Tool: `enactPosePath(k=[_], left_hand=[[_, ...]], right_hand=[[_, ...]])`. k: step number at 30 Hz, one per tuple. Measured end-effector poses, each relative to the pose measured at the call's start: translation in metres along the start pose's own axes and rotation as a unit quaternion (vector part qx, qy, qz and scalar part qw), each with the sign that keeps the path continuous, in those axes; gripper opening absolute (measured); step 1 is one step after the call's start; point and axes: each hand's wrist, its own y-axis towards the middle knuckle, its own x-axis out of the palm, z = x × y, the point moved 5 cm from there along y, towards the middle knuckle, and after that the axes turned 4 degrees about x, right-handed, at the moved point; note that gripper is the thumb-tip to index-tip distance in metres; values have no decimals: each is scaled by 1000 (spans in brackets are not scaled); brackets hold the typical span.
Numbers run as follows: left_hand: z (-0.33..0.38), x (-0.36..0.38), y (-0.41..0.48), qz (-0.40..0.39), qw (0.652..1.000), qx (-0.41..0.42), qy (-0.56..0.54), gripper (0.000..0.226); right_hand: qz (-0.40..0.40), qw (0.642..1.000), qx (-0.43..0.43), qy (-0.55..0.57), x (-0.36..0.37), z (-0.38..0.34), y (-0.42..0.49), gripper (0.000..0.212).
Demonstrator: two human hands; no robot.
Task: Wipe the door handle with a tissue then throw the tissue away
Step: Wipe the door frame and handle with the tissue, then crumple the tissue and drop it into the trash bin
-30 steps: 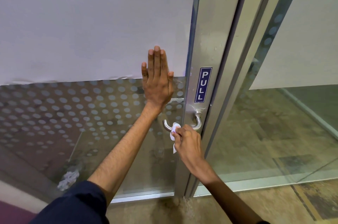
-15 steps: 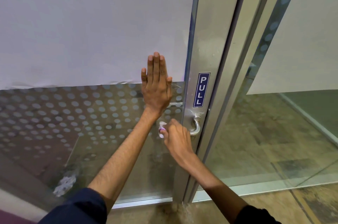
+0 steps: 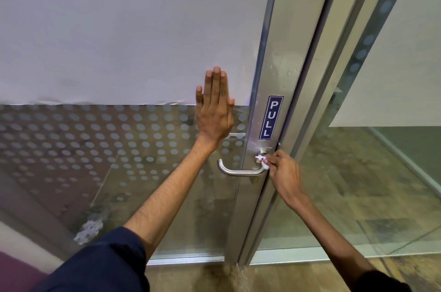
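A brushed-metal lever door handle [image 3: 238, 172] sticks out from the aluminium door frame, its bar running left from the pivot. My right hand [image 3: 284, 172] pinches a small crumpled white tissue [image 3: 262, 161] and presses it against the pivot end of the handle, at the frame. My left hand [image 3: 214, 110] lies flat on the glass door panel, fingers together and pointing up, just left of the frame and above the handle.
A blue PULL sticker [image 3: 270, 117] sits on the frame [image 3: 274, 65] above the handle. The door glass [image 3: 95, 143] carries frosted film and a dotted band. A fixed glass panel [image 3: 358, 184] stands to the right. Floor tiles [image 3: 286, 277] lie below.
My right hand has slid the tissue from the free left end of the handle along the bar to the pivot at the frame. My left hand stays flat on the glass.
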Motion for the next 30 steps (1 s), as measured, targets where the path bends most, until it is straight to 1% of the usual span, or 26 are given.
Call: enactPosePath(k=[6,8,13,15,16,18,19,20,23,26,28,30], left_hand=[[3,-2,-1,-12,1000,7,1,64],[4,-4,0,-30,1000,8,-5,60],[9,-16,-4,-83,995,3,-49,56],[12,-21,-14,-114,989,19,-96,53],[14,-23,-23,-138,983,40,-118,52],[19,-25,-45,-197,966,91,-139,46],[20,-27,-55,-228,958,101,-142,41],[22,-32,-63,-255,952,93,-143,39],[23,-54,-78,-313,934,35,-168,40],[21,-68,-93,-384,899,-41,-206,36],[18,-79,-101,-396,880,-107,-241,33],[15,-91,-106,-386,863,-173,-275,30]], right_hand=[[10,999,21,47,4,7,-7,18],[18,995,33,88,5,7,-13,18],[-29,984,8,173,8,-20,-36,22],[-42,982,-2,183,10,-29,-42,22],[-46,980,-9,192,9,-34,-45,21],[-46,974,-26,220,3,-43,-46,20],[-45,971,-37,231,-2,-48,-46,19],[-46,968,-49,242,-6,-52,-45,19],[-66,955,-73,279,-15,-61,-43,19],[-83,943,-102,304,-19,-69,-43,21],[-103,933,-117,325,-18,-75,-44,22],[-129,926,-124,333,-12,-81,-44,23]])
